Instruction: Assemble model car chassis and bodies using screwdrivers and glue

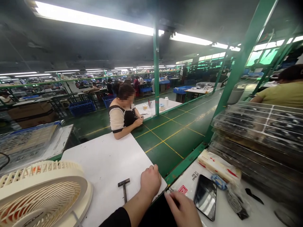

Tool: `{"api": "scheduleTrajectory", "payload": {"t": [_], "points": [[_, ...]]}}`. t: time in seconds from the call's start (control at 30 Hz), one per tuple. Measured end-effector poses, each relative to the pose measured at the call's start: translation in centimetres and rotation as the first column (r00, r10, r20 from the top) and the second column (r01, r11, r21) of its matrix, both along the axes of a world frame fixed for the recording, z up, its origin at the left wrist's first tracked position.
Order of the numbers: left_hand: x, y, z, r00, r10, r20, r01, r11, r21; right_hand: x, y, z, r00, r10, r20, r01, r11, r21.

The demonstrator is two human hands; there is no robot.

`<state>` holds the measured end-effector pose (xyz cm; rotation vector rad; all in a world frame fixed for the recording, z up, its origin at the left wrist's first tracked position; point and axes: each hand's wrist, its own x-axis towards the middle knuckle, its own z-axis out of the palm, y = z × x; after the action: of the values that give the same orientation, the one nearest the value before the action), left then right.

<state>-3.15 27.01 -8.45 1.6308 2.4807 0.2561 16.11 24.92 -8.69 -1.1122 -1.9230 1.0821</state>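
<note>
My left hand is curled into a fist at the right edge of a white tabletop; the palm is turned away, so anything inside it is hidden. Beside it, a dark metal T-shaped tool lies on the same surface, its lower end behind my forearm. My right hand is low in the view by the corner of the other white worktop, fingers bent and closed together. Whatever it might hold cannot be made out. Just right of it lies a black smartphone.
A cream fan fills the lower left. Stacked clear trays of dark parts stand at right, near a blue tape roll and a bagged item. A green belt runs ahead; a co-worker sits beside it.
</note>
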Motion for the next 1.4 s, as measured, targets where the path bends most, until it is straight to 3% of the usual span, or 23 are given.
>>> {"api": "scheduleTrajectory", "payload": {"t": [0.1, 0.17, 0.3, 0.5, 0.63, 0.77, 0.9, 1.03, 1.2, 1.4], "points": [[0.1, -0.1, 0.4, 0.999, -0.010, 0.037, 0.010, 1.000, -0.008, -6.5, 4.6, 1.7, 0.998, -0.010, -0.065, 0.010, 1.000, 0.000], [0.1, -0.1, 0.8, 0.998, -0.008, 0.070, 0.008, 1.000, 0.002, -9.8, 7.5, 1.9, 0.996, -0.009, -0.091, 0.010, 1.000, 0.010], [-0.4, -0.1, 1.0, 0.986, 0.052, 0.156, -0.059, 0.997, 0.041, -12.8, 10.7, 0.7, 0.988, -0.046, -0.147, 0.046, 0.999, -0.001], [-2.5, -0.5, 0.2, 0.910, 0.202, 0.363, -0.282, 0.942, 0.183, -13.0, 11.8, -1.4, 0.982, -0.050, -0.184, 0.037, 0.997, -0.074], [-3.4, -1.1, -0.5, 0.824, 0.213, 0.524, -0.400, 0.875, 0.274, -13.4, 12.1, -2.1, 0.986, -0.016, -0.168, 0.001, 0.996, -0.090], [-4.0, -0.8, -1.1, 0.722, 0.230, 0.652, -0.513, 0.811, 0.282, -13.9, 11.5, -2.7, 0.989, 0.014, -0.145, -0.028, 0.995, -0.094], [-5.4, 1.8, -1.0, 0.614, 0.254, 0.747, -0.588, 0.778, 0.219, -14.0, 10.8, -2.7, 0.987, 0.024, -0.158, -0.043, 0.993, -0.114], [-6.6, 6.8, -0.2, 0.550, 0.182, 0.815, -0.562, 0.803, 0.201, -13.8, 10.5, -2.0, 0.980, -0.009, -0.200, -0.020, 0.990, -0.142], [-5.9, 12.0, -0.2, 0.561, 0.061, 0.826, -0.488, 0.830, 0.270, -13.2, 10.7, -1.6, 0.959, -0.147, -0.242, 0.093, 0.971, -0.218], [-4.6, 12.6, -2.0, 0.641, 0.047, 0.766, -0.455, 0.827, 0.330, -13.2, 10.6, -3.1, 0.945, -0.189, -0.266, 0.078, 0.923, -0.378]]}}
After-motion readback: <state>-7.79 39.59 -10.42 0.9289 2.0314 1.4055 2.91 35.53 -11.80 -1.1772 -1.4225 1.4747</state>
